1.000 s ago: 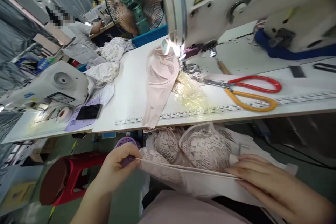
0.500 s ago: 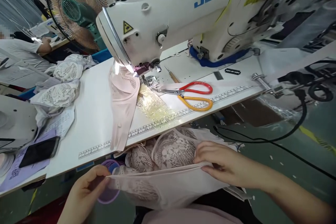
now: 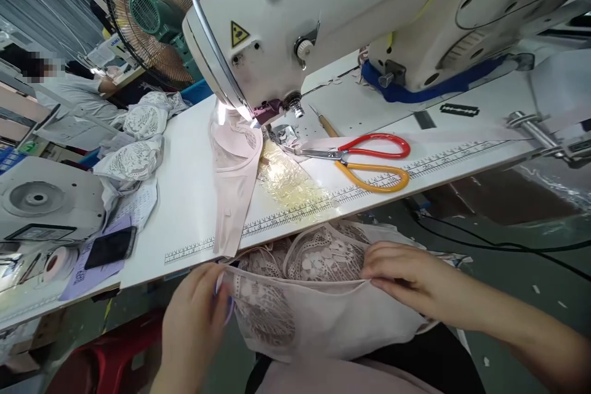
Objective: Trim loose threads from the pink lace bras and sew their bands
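A pale pink lace bra (image 3: 323, 258) hangs over my lap below the table's front edge. My left hand (image 3: 201, 301) pinches the left end of its upper edge. Farther right along that edge, the fingers of my right hand (image 3: 392, 274) are closed on the same fabric, which runs nearly straight between the hands. Another pink bra piece (image 3: 235, 166) lies under the needle area of the sewing machine (image 3: 258, 43), its strip reaching the table edge. Scissors (image 3: 360, 160) with one red and one orange handle rest beside it on a crinkled yellowish film (image 3: 289, 181).
A wooden-handled awl (image 3: 327, 125) and a razor blade (image 3: 459, 109) lie on the white table (image 3: 184, 197). To the left are white lace bras (image 3: 138, 157), a black phone (image 3: 111, 247) and a red stool (image 3: 111, 351). A fan (image 3: 152, 15) stands behind; a person (image 3: 74, 89) sits beyond.
My left hand has moved up and right, turning its back toward me, still gripping the bra edge. My right hand keeps its hold. The view has shifted, moving the table items rightward.
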Tool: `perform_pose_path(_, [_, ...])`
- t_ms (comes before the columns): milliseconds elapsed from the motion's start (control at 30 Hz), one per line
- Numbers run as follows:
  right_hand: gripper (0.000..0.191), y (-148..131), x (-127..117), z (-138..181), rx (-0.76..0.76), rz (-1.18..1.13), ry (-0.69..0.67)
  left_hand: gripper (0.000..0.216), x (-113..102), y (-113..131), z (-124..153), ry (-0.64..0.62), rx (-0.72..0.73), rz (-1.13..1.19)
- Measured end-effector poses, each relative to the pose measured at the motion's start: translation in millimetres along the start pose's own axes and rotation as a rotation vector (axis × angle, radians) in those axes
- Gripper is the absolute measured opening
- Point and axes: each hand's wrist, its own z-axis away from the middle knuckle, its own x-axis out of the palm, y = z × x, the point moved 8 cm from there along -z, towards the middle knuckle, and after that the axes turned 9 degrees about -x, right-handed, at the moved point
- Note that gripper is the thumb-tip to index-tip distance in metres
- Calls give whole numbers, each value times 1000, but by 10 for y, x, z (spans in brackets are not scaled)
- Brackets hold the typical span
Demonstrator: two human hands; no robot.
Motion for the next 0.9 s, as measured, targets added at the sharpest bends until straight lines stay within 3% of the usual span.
perform_pose_path(67, [24, -23, 14, -28, -15, 9, -6, 16, 17, 567, 85, 31, 225, 151])
perform_pose_path(167, [25, -64, 28, -63, -25, 45, -11, 17, 445, 1318, 131, -226, 404, 311])
perform_pose_path(267, [25, -108, 34, -66, -21, 83, -12, 20, 936, 1642, 93, -375, 398, 184])
perform_pose_path(400, [21, -105, -13, 31, 47, 124, 81, 10, 1201, 1604, 40, -441, 352, 274])
perform_pose_path(533, [32, -11, -99, 304, 195, 156, 314, 14, 1200, 1471, -30, -517, 242, 491])
perform_pose_path(633, [22, 128, -96, 574, 381, 57, 495, 15, 1202, 1436, -68, -558, 166, 563])
perform_pose_path(733, [13, 199, 17, 670, 468, -48, 512, 13, 1220, 1431, -82, -585, 131, 604])
perform_pose_path(900, [11, 201, 89, 590, 473, -126, 529, 14, 1177, 1477, -68, -617, 164, 748])
